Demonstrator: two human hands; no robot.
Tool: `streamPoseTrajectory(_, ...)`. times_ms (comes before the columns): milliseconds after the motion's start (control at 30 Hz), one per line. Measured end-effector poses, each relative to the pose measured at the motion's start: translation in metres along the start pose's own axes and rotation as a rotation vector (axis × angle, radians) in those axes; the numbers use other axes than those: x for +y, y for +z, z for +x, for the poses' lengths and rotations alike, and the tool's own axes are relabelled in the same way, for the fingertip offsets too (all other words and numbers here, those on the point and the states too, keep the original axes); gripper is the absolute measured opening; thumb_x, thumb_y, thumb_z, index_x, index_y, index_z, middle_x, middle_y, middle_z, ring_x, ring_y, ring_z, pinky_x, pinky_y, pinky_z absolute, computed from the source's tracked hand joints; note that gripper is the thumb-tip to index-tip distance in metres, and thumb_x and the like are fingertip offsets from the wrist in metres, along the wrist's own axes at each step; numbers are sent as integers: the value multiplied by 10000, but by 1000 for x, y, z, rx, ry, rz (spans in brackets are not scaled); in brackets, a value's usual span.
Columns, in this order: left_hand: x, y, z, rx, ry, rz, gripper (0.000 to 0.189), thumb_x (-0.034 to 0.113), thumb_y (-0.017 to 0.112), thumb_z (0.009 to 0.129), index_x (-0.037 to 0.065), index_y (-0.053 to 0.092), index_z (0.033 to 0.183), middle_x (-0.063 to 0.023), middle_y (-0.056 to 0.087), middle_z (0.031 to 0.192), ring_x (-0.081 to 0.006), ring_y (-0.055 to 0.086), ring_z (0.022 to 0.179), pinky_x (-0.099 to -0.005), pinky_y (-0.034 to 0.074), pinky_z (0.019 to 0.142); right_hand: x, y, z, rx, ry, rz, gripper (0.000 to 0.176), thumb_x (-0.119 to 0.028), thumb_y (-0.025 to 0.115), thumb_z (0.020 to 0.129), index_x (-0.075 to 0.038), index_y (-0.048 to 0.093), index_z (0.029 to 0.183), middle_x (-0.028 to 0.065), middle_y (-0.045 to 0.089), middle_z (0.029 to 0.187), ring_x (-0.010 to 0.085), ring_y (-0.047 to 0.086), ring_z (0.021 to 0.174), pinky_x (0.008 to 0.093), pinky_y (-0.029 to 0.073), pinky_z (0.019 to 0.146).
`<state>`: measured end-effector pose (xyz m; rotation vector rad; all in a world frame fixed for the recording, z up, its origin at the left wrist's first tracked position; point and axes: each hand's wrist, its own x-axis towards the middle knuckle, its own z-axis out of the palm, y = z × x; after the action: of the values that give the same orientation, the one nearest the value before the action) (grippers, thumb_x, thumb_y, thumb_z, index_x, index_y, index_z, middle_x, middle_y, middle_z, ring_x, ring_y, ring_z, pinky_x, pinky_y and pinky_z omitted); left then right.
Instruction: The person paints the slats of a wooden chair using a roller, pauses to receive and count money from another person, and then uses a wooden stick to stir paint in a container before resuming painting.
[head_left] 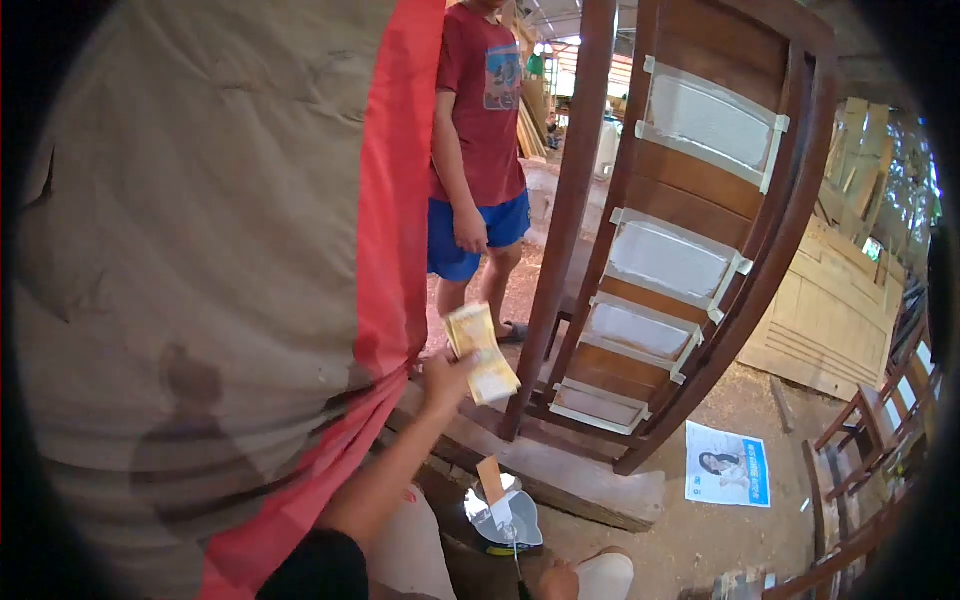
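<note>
My left hand [445, 378] reaches out past the red-edged cloth and is closed on yellow banknotes [483, 355], slightly blurred. Low in the view, my right hand [558, 581] is partly cut off by the frame edge. Beside its fingers runs the dark handle of a small paint roller [503, 514], and the hand appears closed around it. The roller's white head rests in an open paint tub [525, 530], where a flat wooden stick [490, 479] also stands tilted. Past the banknotes stands a person in a red shirt [475, 110] and blue shorts, one arm hanging down.
A brown wooden frame [700, 208] with white, tape-edged panels leans upright on a wooden beam [570, 480]. A tan cloth [200, 200] with a red border [395, 190] fills the left. A printed poster [727, 465], pale boards [820, 310] and a wooden chair [865, 430] are at right.
</note>
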<state>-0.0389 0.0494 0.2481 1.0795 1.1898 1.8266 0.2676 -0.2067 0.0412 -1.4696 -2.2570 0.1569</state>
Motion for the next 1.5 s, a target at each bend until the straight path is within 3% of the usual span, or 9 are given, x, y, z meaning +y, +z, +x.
streamPoseTrajectory(133, 15, -4, 57, 58, 83, 28, 180, 103, 710, 874, -19, 719, 1005, -71, 723, 876, -146, 679, 725, -307, 536, 636, 42, 89, -60, -268, -57, -240, 167, -200, 624, 842, -55, 661, 768, 129, 609, 622, 265, 608, 612, 442, 492, 562)
streamPoseTrajectory(233, -16, -10, 120, 124, 66, 260, 194, 141, 726, 867, -15, 720, 982, -67, 713, 831, -140, 665, 671, -307, 515, 572, 12, 73, -50, -525, 330, -238, 451, -453, 618, 860, -20, 659, 975, 211, 698, 909, 396, 690, 823, 497, 556, 750)
streamPoseTrajectory(533, -41, -4, 170, 82, 11, 498, 180, 131, 717, 852, -40, 696, 905, -98, 682, 736, -162, 629, 568, -340, 464, 457, -12, 54, -56, -619, 383, -122, 333, -368, 614, 851, -38, 633, 891, 185, 653, 823, 354, 646, 771, 465, 520, 698)
streamPoseTrajectory(833, -34, -2, 199, 107, 222, 366, 251, 214, 790, 738, -26, 720, 748, -176, 696, 693, -275, 688, 627, -418, 496, 571, -17, 25, -60, -471, 373, -102, 219, -266, 607, 850, -55, 602, 791, 153, 601, 716, 309, 597, 681, 429, 483, 619)
streamPoseTrajectory(1033, 8, 9, 189, 229, 203, 495, 277, 168, 774, 796, -12, 654, 622, -99, 637, 577, -165, 612, 496, -366, 441, 452, 10, 60, -92, -366, 90, -240, 317, -164, 572, 894, -88, 487, 599, 85, 502, 545, 227, 504, 495, 359, 433, 484)
streamPoseTrajectory(1133, -1, 10, 206, 255, 192, 477, 291, 176, 778, 791, -25, 646, 627, -104, 630, 568, -174, 602, 497, -385, 425, 458, 15, 83, -102, 48, -264, -1075, 301, -190, 566, 903, -72, 552, 626, 107, 570, 589, 244, 550, 523, 383, 457, 503)
streamPoseTrajectory(1233, -15, 13, 226, 364, 316, 642, 310, 186, 783, 785, -29, 631, 621, -104, 626, 565, -186, 600, 510, -404, 421, 476, 0, 55, -84, -270, 320, -478, 233, -276, 596, 871, -60, 614, 785, 156, 630, 730, 318, 609, 678, 444, 490, 630)
streamPoseTrajectory(1333, 0, 19, 212, 302, 172, 561, 328, 286, 744, 784, -41, 715, 778, -241, 690, 757, -404, 695, 761, -471, 525, 674, -10, 33, -71, -330, 499, -253, 253, -309, 616, 857, -59, 641, 832, 170, 653, 775, 340, 632, 719, 464, 502, 669)
streamPoseTrajectory(1500, 4, 31, 202, 333, 238, 405, 366, 333, 749, 801, -27, 708, 756, -232, 691, 757, -392, 697, 766, -476, 523, 686, -16, 16, -57, -361, 626, -91, 318, -362, 649, 836, -56, 685, 910, 192, 690, 849, 377, 670, 788, 496, 524, 733)
